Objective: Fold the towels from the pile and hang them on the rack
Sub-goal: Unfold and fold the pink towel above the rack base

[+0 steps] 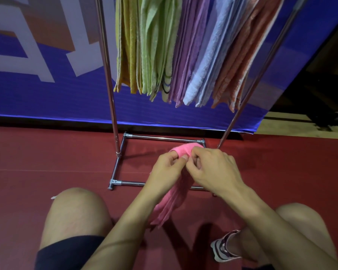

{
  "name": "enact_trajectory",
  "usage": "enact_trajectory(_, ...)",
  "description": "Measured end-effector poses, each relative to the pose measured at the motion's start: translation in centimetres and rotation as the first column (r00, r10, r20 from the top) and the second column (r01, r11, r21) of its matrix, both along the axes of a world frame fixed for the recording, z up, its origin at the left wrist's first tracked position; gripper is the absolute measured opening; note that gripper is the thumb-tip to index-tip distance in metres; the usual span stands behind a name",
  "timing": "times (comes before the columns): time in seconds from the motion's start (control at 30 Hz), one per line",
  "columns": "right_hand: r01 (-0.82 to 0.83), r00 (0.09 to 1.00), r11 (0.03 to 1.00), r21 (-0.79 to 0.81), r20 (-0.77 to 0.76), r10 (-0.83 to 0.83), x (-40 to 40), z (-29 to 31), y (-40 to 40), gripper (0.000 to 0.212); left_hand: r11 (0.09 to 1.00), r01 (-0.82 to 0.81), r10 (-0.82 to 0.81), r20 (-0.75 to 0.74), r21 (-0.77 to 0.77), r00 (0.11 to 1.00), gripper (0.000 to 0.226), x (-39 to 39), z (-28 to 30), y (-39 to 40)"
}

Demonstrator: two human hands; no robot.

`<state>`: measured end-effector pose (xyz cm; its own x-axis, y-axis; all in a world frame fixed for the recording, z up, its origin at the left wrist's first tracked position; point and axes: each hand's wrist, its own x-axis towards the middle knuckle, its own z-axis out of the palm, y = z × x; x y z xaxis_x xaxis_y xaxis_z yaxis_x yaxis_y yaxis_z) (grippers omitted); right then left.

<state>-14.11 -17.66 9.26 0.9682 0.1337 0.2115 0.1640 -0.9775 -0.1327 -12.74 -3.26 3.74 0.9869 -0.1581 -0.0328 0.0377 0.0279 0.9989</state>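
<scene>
A pink towel (pixel 170 203) hangs bunched between both my hands, its lower end dangling toward the floor between my knees. My left hand (pixel 167 168) pinches its upper edge with curled fingers. Right beside it, my right hand (pixel 213 170) grips the same edge, the two hands touching. Ahead stands the chrome rack (pixel 110 80), with yellow, green (pixel 154 47), purple, light blue (pixel 213 55) and orange towels hanging folded from its top. No towel pile shows in view.
The rack's square base frame (pixel 119 162) lies on the red floor (pixel 37 156) just beyond my hands. A blue banner (pixel 47 90) stands behind the rack. My bare knees and a sandalled foot (pixel 222 248) are at the bottom.
</scene>
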Motion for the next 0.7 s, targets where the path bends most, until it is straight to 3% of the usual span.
enact_trajectory(0.2,-0.027,0.999,1.000,0.015,0.045,0.027,0.9,0.6,0.1,0.028,0.999,0.041,-0.040,-0.044,0.006,0.998,0.038,0.2,-0.7,-0.4)
enact_trajectory(0.27,-0.038,0.996,0.999,0.032,0.082,0.035,1.5,1.0,-0.2,0.029,0.996,0.059,-0.055,-0.054,0.074,0.997,0.040,0.2,-1.0,-0.3)
enact_trajectory(0.47,-0.288,0.957,0.958,0.010,-0.041,0.288,1.8,0.7,0.0,0.032,0.987,0.075,-0.071,-0.031,0.141,0.997,0.031,0.1,-1.4,-0.2)
enact_trajectory(0.7,-0.314,0.945,0.948,-0.044,-0.114,0.308,1.3,0.1,-0.3,0.039,0.987,-0.101,0.096,0.046,0.124,0.994,0.038,0.4,-1.0,-0.4)
